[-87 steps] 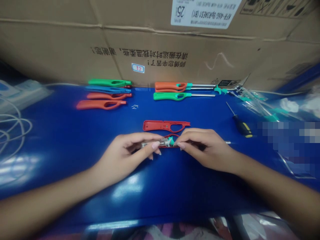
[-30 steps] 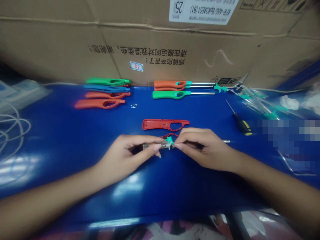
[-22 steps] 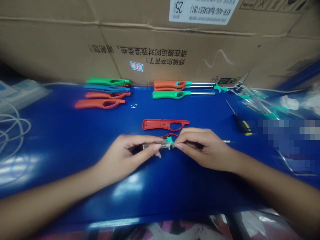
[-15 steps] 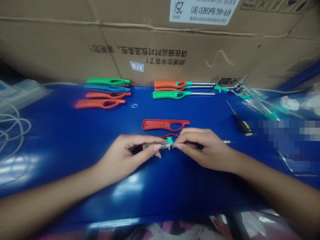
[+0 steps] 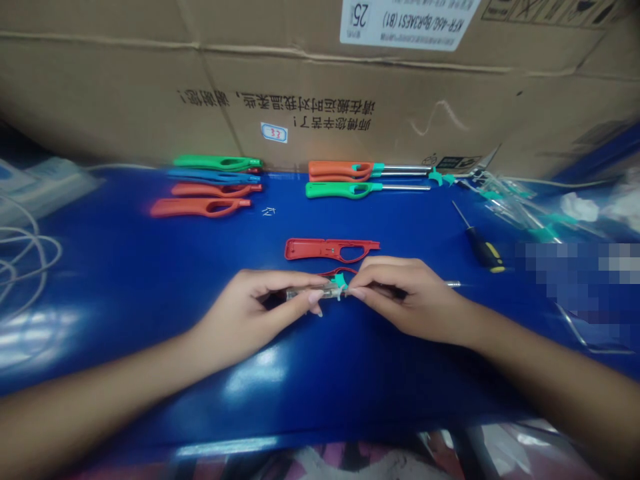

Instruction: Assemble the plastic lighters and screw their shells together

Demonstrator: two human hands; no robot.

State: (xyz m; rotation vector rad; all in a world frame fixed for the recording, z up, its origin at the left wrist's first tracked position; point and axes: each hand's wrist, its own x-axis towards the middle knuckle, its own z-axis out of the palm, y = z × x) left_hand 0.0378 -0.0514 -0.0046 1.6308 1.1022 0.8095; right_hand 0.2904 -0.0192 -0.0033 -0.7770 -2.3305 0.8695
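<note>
My left hand [image 5: 260,308] and my right hand [image 5: 400,293] meet at the middle of the blue table [image 5: 125,280]. Both pinch a lighter inner assembly [image 5: 327,289]: a clear tube with a small teal part at its middle. Its metal nozzle tip [image 5: 453,284] sticks out past my right hand. Under the assembly lies a red shell half, mostly hidden by my fingers. A second red shell half [image 5: 330,249] lies open just behind my hands.
Empty handle shells [image 5: 210,188] in green, blue and orange lie at the back left. Finished orange and green lighters [image 5: 360,180] lie at back centre. A screwdriver [image 5: 480,245] and loose teal and metal parts [image 5: 510,203] sit at right. A cardboard box [image 5: 320,80] walls the back; white cable [image 5: 25,257] at left.
Almost nothing differs. Both hands keep the same pinch on the assembly; the teal part has shifted only slightly since 2.9 s ago.
</note>
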